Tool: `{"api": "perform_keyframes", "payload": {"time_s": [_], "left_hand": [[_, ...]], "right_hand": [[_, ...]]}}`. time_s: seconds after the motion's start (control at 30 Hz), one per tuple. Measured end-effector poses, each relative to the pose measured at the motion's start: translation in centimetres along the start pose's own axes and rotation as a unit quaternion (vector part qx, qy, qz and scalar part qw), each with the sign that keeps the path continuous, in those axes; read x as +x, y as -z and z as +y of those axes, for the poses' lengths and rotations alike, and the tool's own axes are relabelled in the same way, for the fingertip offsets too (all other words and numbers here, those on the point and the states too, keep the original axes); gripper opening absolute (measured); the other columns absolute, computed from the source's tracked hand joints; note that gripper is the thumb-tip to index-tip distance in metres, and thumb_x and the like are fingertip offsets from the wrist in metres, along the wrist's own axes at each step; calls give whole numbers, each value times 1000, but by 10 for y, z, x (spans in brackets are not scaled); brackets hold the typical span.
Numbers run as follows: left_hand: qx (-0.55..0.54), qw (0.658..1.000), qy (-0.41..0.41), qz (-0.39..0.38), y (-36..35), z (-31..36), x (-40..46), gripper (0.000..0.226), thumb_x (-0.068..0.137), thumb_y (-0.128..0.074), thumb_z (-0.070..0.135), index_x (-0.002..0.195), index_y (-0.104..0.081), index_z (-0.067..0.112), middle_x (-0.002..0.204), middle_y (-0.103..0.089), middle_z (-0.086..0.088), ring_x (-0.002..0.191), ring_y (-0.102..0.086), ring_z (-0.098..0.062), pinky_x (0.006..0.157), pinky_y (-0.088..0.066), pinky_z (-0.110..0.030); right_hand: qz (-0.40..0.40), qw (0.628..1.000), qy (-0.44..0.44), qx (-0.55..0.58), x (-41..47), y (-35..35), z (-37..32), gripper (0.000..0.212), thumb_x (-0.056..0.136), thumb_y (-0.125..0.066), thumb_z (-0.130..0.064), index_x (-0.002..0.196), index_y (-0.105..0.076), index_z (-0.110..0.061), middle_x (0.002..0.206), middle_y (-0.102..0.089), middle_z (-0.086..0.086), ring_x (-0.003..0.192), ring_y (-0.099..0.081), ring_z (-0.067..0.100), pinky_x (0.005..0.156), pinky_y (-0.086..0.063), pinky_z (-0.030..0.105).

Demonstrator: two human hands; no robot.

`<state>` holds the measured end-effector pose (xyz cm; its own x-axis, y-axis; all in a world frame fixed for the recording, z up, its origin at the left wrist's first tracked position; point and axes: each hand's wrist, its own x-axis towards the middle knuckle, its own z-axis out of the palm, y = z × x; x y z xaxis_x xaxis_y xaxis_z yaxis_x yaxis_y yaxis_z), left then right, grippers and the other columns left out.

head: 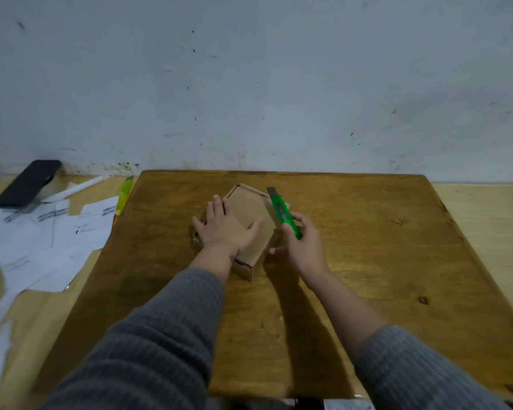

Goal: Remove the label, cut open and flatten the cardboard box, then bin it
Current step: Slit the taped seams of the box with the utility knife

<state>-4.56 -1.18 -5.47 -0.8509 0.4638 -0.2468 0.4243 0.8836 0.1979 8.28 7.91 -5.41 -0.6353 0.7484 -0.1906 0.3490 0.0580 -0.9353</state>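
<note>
A small brown cardboard box [249, 208] lies on the dark wooden board [353, 247], with its top flap facing up. My left hand [224, 226] presses flat on the box's left side, fingers spread. My right hand [302, 241] grips a green utility knife [285, 214] just right of the box. The knife's blade points up and away, near the box's far right edge. No label shows on the visible faces of the box.
White printed papers [57, 232] lie scattered at the left. Beyond them sit a black phone [27, 183], a white pen [74, 189] and a yellow-green cutter [125, 190]. A grey wall [249, 84] stands right behind the board.
</note>
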Motion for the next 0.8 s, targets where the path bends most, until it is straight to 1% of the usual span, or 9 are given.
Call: {"api": "perform_keyframes", "payload": {"time_s": [0.07, 0.13, 0.2, 0.27, 0.33, 0.4, 0.47, 0.57, 0.8], "left_hand": [[27, 1000, -13, 3, -6, -5, -7, 111, 76, -23, 88, 154, 4, 14, 162, 14, -5, 149, 11, -23, 114, 2, -61], [41, 999, -31, 14, -11, -8, -11, 114, 73, -18, 91, 154, 5, 14, 161, 17, -5, 148, 14, -23, 115, 3, -62], [46, 997, -54, 22, -12, -10, -13, 116, 71, -15, 92, 154, 6, 15, 161, 17, -4, 148, 15, -22, 116, 2, -61], [51, 996, -71, 20, -12, -13, -13, 120, 67, -13, 95, 154, 8, 15, 161, 19, -4, 148, 17, -22, 116, 3, -61], [58, 995, -77, 16, -12, -14, -13, 126, 62, -12, 98, 153, 10, 14, 160, 22, -6, 147, 21, -23, 115, 5, -62], [67, 995, -75, 14, -12, -14, -14, 131, 58, -14, 100, 153, 12, 13, 158, 26, -8, 145, 25, -25, 113, 8, -65], [74, 994, -74, 8, -11, -11, -13, 135, 56, -19, 100, 152, 14, 13, 157, 28, -10, 144, 28, -28, 110, 11, -68], [66, 995, -74, -13, -10, -6, -13, 138, 53, -27, 101, 152, 15, 14, 157, 28, -12, 143, 28, -32, 108, 14, -68], [54, 996, -66, -18, -13, 5, -12, 136, 55, -34, 98, 153, 13, 15, 160, 17, -14, 145, 21, -37, 110, 11, -67]], "right_hand": [[34, 998, 10, -43, 0, 0, -1, 31, 96, -51, -24, 126, -49, -28, 96, -68, -1, 58, -69, 19, 56, -59, 38], [50, 986, 47, -153, 3, 5, -4, 35, 94, -53, -27, 129, -51, -31, 98, -71, 3, 73, -69, 22, 63, -59, 40], [35, 953, 86, -290, 6, 12, -11, 40, 94, -53, -28, 133, -49, -32, 106, -71, 6, 85, -68, 24, 67, -58, 39], [6, 910, 114, -399, 9, 18, -23, 43, 96, -49, -28, 138, -43, -34, 106, -69, 6, 85, -67, 25, 62, -54, 33], [-10, 872, 143, -468, 13, 17, -35, 45, 97, -45, -28, 141, -38, -36, 106, -69, 5, 84, -66, 24, 56, -49, 30], [-16, 845, 159, -510, 19, 11, -47, 47, 98, -44, -28, 143, -34, -37, 107, -68, 5, 83, -64, 23, 53, -43, 28], [-31, 827, 159, -538, 25, 1, -54, 50, 97, -48, -27, 143, -33, -38, 108, -66, 6, 84, -63, 23, 54, -45, 29], [-38, 808, 164, -564, 32, -9, -61, 52, 96, -49, -25, 143, -32, -37, 104, -64, 6, 81, -62, 23, 58, -53, 32], [-39, 775, 166, -608, 38, -13, -65, 63, 93, -54, -20, 146, -25, -35, 94, -57, 4, 69, -54, 19, 45, -44, 28]]}}
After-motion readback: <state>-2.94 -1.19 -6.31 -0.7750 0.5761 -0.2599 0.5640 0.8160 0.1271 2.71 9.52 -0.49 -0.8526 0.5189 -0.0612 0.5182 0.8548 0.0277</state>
